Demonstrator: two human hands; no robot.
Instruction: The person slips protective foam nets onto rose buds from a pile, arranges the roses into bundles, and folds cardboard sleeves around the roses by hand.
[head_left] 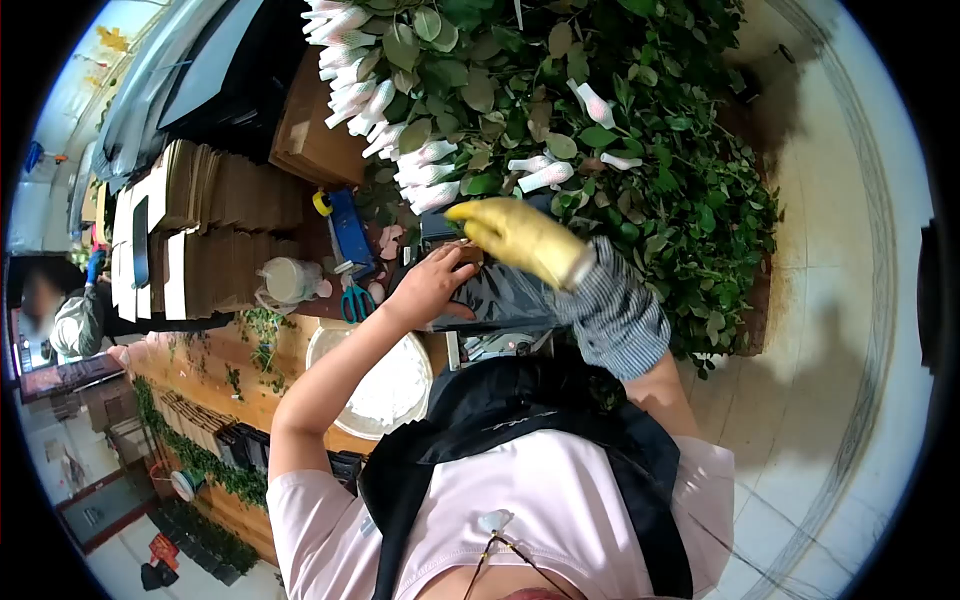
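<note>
My left hand (pixel 430 285) is bare and rests on a black plastic-covered surface (pixel 515 300), thumb apart from the fingers. Its fingertips touch a small brownish piece (pixel 467 254) that the fingers partly hide. Just above and to the right is my right hand (pixel 530 240), in a yellow glove with a striped sleeve at the wrist. The gloved fingers are stretched out to the left, with the thumb slightly below them, and nothing shows between them. Beyond both hands lie leafy flower stems (pixel 650 200), several with buds in white net sleeves (pixel 428 172).
Left of my hands are blue-handled scissors (pixel 356 302), a blue tool (pixel 350 232), a plastic jug (pixel 290 280) and stacked cardboard (pixel 215 190). A round white tub (pixel 385 385) stands near my left elbow. Another person (pixel 75 325) is at the far left.
</note>
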